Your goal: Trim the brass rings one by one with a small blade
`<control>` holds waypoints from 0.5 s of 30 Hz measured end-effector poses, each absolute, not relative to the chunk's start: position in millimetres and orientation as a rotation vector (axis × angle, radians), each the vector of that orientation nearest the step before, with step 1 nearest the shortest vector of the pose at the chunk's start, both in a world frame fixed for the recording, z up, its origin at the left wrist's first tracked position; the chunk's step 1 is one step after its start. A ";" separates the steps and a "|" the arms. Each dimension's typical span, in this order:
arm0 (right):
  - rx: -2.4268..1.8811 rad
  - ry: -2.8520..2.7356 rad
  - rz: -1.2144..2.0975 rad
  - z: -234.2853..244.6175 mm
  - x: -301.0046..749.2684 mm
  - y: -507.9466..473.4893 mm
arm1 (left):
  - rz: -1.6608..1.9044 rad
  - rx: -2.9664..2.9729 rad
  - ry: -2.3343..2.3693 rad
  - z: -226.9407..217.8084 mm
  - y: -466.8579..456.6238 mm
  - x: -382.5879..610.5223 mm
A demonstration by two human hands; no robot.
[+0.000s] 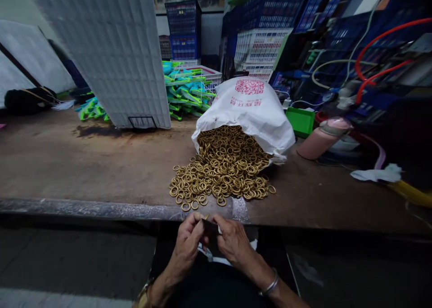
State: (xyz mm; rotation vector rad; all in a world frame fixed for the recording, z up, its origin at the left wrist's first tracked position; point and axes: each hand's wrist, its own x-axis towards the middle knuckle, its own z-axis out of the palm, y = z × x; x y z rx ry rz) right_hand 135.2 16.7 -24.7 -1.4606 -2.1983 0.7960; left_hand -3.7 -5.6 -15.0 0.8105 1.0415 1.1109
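Note:
Both my hands meet just below the table's front edge, over my lap. My left hand (189, 245) is closed in a pinch, with a small gold ring (206, 216) showing at its fingertips. My right hand (232, 240) is closed on a small dark strap-like piece (211, 226) held between the two hands. Right above them, a heap of brass rings (221, 175) spills out of a white sack (251, 108) lying on its side on the brown table (84, 164).
A white gridded panel (114, 51) stands on the table at the back left, with a pile of green and blue items (185, 90) behind it. A pink bottle (322, 137) and a green box (300, 121) lie to the right. Blue and white crates are stacked behind, with red hoses.

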 end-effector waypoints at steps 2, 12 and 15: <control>-1.481 -2.231 0.785 -26.4 133.7 16.2 | 1.105 0.827 1.059 -16.0 -4.5 -3.4; -1.726 -2.345 0.679 -30.1 132.8 26.0 | 1.069 0.817 1.081 -11.1 -8.7 -1.5; -1.854 -2.323 0.643 -34.2 134.0 31.1 | 0.984 0.848 0.998 -0.4 -15.4 -1.7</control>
